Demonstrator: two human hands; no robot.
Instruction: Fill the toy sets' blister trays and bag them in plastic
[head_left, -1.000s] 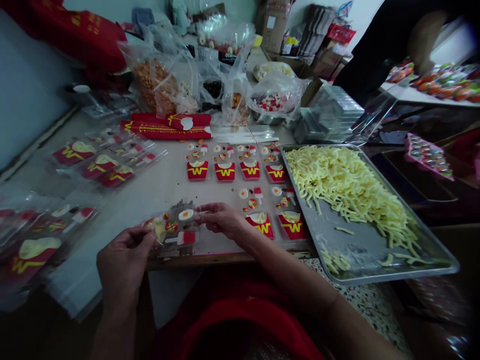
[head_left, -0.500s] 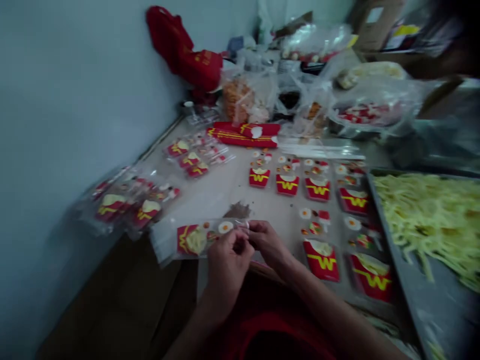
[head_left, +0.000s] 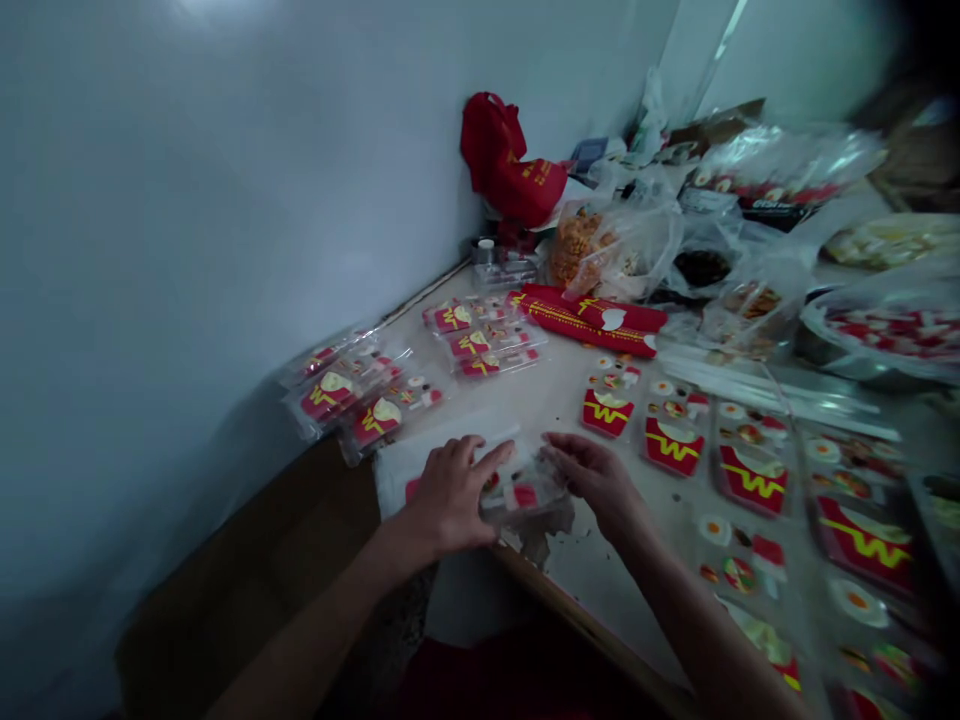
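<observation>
A clear plastic packet (head_left: 527, 496) lies near the table's front edge, with a red box-shaped piece and small toy-like food pieces inside. My left hand (head_left: 454, 495) rests over it, thumb and fingers spread, covering much of its left part. At the packet's right end my right hand (head_left: 592, 475) pinches the clear plastic between thumb and fingers. Under and left of the packet are flat clear bags (head_left: 397, 470). Filled packets (head_left: 379, 418) lie beyond my left hand, near the wall, and more packets (head_left: 471, 343) overlap behind them.
Rows of filled packets (head_left: 675, 445) lie on the right. Farther back are red printed sleeves (head_left: 585, 318), long clear strips (head_left: 780, 398), a bag of orange-brown pieces (head_left: 577, 245) and a bowl of red and white pieces (head_left: 892, 335). A red cloth bag (head_left: 517, 170) leans against the wall.
The view has swung left, so the tray of pale strips has nearly gone from sight. My left hand has spread out over the packet; my hands have moved apart.
</observation>
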